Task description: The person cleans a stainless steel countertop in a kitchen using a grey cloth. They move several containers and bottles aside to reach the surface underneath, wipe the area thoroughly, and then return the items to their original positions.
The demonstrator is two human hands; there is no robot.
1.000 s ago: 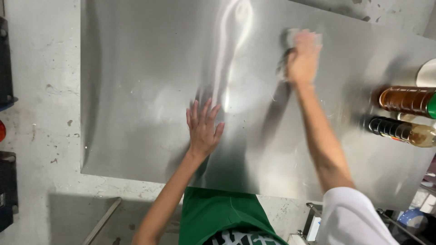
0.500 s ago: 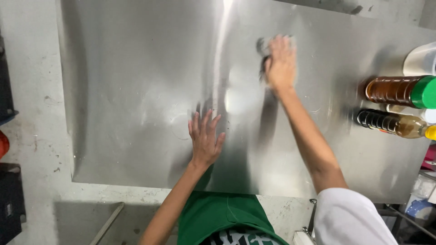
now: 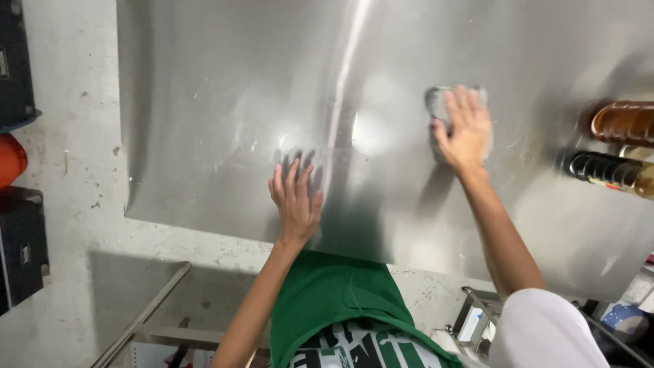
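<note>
A large shiny steel sheet [image 3: 225, 102] fills most of the view. My left hand [image 3: 296, 199] lies flat on it with fingers spread, near its lower edge. My right hand [image 3: 464, 129] presses a pale cloth [image 3: 438, 101] against the steel, farther up and to the right; only the cloth's edge shows past my fingers. My green apron [image 3: 334, 300] hangs below the sheet.
Two bottles lie at the right edge, an amber one [image 3: 623, 121] and a dark one [image 3: 606, 170]. A rough grey wall [image 3: 68, 225] surrounds the sheet. Black boxes [image 3: 20, 245] and an orange object [image 3: 10, 160] sit at far left. A metal frame [image 3: 146, 313] runs below.
My right hand has slid the cloth down and leftward across the steel. My left hand stays flat in about the same spot. The view has shifted.
</note>
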